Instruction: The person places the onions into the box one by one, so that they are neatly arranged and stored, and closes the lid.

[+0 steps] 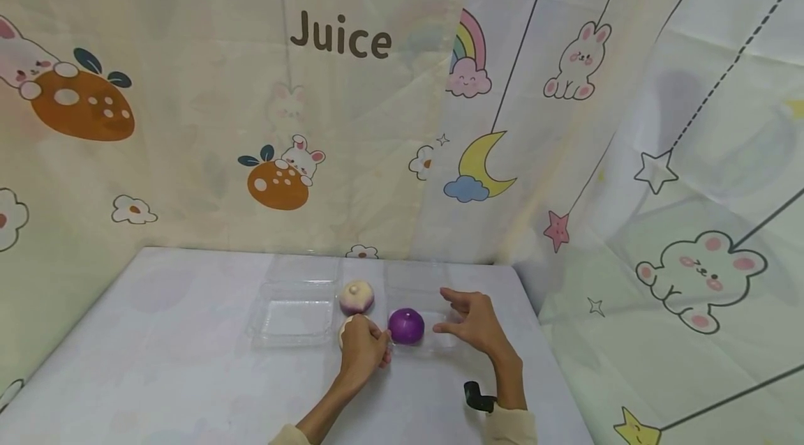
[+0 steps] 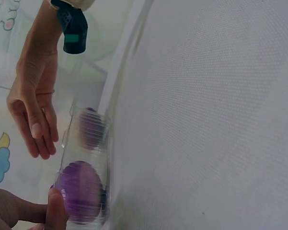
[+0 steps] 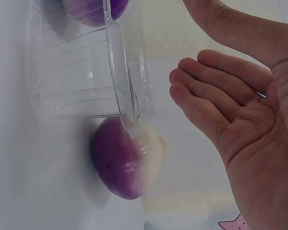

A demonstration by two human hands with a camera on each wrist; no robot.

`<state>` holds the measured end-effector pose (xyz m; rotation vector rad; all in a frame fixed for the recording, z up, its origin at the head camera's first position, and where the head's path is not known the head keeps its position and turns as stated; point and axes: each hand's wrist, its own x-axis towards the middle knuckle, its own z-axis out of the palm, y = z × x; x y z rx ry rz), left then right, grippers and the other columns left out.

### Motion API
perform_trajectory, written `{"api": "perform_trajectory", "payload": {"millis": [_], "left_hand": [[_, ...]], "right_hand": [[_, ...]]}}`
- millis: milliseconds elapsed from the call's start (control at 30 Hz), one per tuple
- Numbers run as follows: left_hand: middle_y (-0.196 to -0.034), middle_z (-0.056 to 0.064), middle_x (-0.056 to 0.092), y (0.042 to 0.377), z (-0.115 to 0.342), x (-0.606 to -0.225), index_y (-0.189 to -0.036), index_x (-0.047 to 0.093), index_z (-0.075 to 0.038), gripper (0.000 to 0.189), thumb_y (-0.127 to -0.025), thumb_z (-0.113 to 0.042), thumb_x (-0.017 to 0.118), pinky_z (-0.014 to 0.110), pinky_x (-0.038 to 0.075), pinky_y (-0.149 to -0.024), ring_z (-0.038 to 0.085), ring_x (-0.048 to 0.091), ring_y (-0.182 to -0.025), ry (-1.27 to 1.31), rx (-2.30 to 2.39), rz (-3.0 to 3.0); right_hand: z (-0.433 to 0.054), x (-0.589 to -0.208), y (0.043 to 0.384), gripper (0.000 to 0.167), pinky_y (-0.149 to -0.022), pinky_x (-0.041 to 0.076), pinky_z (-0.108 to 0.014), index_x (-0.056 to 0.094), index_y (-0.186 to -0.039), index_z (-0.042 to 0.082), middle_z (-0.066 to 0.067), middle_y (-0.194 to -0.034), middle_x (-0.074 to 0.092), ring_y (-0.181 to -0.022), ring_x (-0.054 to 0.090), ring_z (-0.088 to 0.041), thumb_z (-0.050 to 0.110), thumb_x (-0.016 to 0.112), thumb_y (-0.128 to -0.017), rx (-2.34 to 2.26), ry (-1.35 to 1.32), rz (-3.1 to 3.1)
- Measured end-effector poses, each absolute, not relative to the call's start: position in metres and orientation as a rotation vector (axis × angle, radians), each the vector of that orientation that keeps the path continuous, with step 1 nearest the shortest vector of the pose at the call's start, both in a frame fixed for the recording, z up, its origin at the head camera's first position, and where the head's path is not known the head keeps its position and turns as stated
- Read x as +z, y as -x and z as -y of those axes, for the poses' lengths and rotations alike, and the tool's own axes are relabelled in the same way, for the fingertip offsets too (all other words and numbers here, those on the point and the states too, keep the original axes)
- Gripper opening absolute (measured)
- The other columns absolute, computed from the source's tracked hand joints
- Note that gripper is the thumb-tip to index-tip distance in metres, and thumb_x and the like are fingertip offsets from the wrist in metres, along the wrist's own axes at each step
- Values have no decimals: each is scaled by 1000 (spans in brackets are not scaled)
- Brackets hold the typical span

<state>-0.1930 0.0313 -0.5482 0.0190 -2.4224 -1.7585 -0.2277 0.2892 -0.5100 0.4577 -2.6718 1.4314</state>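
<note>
My left hand point(image 1: 364, 347) pinches the near left edge of a clear plastic box point(image 2: 84, 158), its thumb point(image 2: 56, 211) against the wall. Inside that box sits a glossy purple turnip-like ball point(image 1: 406, 326). My right hand point(image 1: 474, 319) is at the box's right side, fingers spread from the thumb and holding nothing; its palm point(image 3: 259, 129) shows in the right wrist view. Just left of the box lies a purple-and-cream turnip-like ball point(image 1: 356, 297) with a small nub on top. A second cream-topped ball point(image 1: 343, 335) is mostly hidden behind my left hand.
Another clear plastic box point(image 1: 295, 344) stands on the left of the white table point(image 1: 188, 368). Printed cloth point(image 1: 207, 117) hangs directly behind the table and along its sides. A dark wrist camera point(image 1: 479, 397) sits on the right forearm.
</note>
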Motion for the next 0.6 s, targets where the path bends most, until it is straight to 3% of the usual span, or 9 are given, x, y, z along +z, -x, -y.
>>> {"api": "perform_trajectory", "payload": {"millis": [300,600], "left_hand": [[-46,3,65,194,-32,-549,-64,71,-1,28,-91,4,78,28,54,-37,7,59,-33,-16,-1731,2436],[-46,2,65,193,-32,-548,-66,72,2,26,-92,3,78,27,54,-37,6,59,-33,1,-1739,2435]], "right_hand": [[-293,-509,227,74,-106,58,-61,70,-139,-4,-23,-142,72,-129,68,-53,14,101,-75,1437,-498,2634],[-303,-513,226,73,-104,59,-60,71,-140,0,-22,-141,72,-126,70,-54,14,101,-75,1398,-436,2609]]}}
